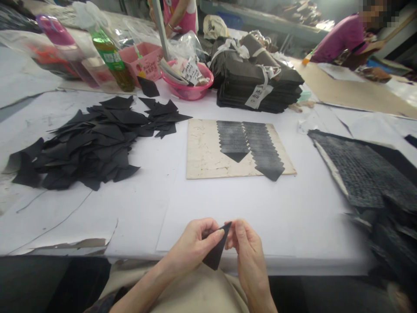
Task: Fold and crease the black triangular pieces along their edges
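Observation:
Close to the table's front edge, my left hand (197, 239) grips a small black pointed piece (215, 257), thumb on top; it looks like fabric or thin leather. My right hand (250, 245) is closed at the upper tip of the same piece, its fingertips partly hidden. Beyond both hands lies a beige board (203, 152) bearing two rows of overlapping dark pieces, a left row (232, 139) and a longer right row (263, 145), each ending in a point. To the left is a loose heap of similar black pieces (97, 134).
At the back stand a green-labelled bottle (112, 58), a pink box (143, 61), a pink basin (189, 89) and tied dark stacks (257, 82). Dark textured material (365, 169) lies on the right. Two other people, one in a purple top (342, 37), are across the table.

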Demonstrator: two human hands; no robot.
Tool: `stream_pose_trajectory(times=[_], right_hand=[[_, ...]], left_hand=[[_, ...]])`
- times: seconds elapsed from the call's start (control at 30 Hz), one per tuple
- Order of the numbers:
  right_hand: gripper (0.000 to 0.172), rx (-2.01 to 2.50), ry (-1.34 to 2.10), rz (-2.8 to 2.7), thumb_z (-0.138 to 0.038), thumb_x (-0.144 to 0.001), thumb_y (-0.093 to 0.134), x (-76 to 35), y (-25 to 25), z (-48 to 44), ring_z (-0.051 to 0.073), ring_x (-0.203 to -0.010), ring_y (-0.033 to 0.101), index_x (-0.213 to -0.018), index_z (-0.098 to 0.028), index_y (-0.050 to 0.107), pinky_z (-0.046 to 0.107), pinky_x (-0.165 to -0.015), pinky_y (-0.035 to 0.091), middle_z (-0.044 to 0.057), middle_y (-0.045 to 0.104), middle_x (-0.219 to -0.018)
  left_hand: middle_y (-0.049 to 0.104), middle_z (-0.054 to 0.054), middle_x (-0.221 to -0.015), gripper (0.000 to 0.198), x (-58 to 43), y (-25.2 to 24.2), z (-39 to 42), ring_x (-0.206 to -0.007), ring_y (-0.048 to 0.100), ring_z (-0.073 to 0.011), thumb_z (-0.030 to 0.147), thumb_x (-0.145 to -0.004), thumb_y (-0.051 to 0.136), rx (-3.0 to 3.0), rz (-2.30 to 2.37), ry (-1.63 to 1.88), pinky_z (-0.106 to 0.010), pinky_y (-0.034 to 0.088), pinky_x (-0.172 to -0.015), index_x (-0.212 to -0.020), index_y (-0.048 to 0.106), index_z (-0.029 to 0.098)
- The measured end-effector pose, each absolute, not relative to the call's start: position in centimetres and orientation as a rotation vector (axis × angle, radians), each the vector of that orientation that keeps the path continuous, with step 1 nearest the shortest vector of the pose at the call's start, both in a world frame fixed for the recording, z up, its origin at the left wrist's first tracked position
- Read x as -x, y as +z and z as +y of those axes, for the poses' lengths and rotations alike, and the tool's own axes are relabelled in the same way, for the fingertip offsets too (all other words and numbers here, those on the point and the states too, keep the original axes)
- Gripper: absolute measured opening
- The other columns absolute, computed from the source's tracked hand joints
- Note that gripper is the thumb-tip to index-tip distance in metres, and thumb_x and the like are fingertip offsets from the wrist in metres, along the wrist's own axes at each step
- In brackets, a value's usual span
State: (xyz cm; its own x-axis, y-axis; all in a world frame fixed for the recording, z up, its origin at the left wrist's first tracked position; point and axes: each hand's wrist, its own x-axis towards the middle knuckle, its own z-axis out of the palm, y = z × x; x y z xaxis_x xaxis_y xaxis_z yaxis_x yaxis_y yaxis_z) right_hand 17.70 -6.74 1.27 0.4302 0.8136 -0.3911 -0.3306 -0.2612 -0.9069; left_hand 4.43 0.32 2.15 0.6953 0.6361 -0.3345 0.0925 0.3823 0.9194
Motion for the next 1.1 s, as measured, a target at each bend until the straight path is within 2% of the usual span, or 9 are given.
stream_pose_trajectory(times=[0.2,0.43,0.6,0.83,1.1], right_hand=[[0.029,1.515,1.167,-0.572,-0.046,-0.088,0.064,-18.1,1.5,-6.6,0.01,-0.059,0.044,-0.078,-0.018,0.06,0.021,-0.058,0.039,-0.004,0.047,-0.063],[0.026,1.535,1.109,-0.67,-0.042,-0.09,0.061,-17.7,2.1,-6.8,0.011,-0.062,0.045,-0.076,-0.02,0.057,0.023,-0.062,0.04,-0.004,0.047,-0.066],[0.028,1.568,1.055,-0.706,-0.042,-0.091,0.059,-16.9,2.7,-6.5,0.012,-0.063,0.045,-0.074,-0.02,0.054,0.023,-0.06,0.039,-0.003,0.048,-0.067],[0.03,1.566,1.078,-0.596,-0.045,-0.091,0.058,-16.4,1.9,-6.3,0.012,-0.064,0.044,-0.075,-0.02,0.054,0.023,-0.058,0.04,-0.003,0.048,-0.068],[0.034,1.449,1.125,-0.382,-0.047,-0.084,0.068,-18.5,0.5,-5.7,0.01,-0.055,0.037,-0.072,-0.019,0.053,0.022,-0.055,0.034,-0.006,0.042,-0.056]], left_hand=[[0.053,0.002,-0.063,0.034,-4.5,1.8,0.3,-0.056,0.041,-0.0084,0.042,-0.091,0.059,-1.156,0.769,0.386,-0.019,0.029,-0.051,-0.074,0.057,0.012],[0.056,-0.001,-0.066,0.037,-4.5,2.3,0.6,-0.059,0.044,-0.0095,0.043,-0.093,0.056,-1.202,0.781,0.445,-0.019,0.034,-0.054,-0.075,0.061,0.011],[0.059,-0.001,-0.064,0.036,-4.8,1.9,0.7,-0.056,0.046,-0.009,0.041,-0.092,0.057,-1.171,0.781,0.486,-0.019,0.034,-0.052,-0.07,0.06,0.012],[0.052,0.001,-0.06,0.04,-5.0,1.2,0.6,-0.054,0.045,-0.0088,0.047,-0.089,0.059,-1.076,0.801,0.464,-0.018,0.033,-0.05,-0.069,0.054,0.013],[0.05,0.001,-0.065,0.036,-2.6,1.1,1.7,-0.06,0.041,-0.01,0.044,-0.089,0.058,-1.238,0.852,0.342,-0.02,0.032,-0.056,-0.073,0.056,0.012]])
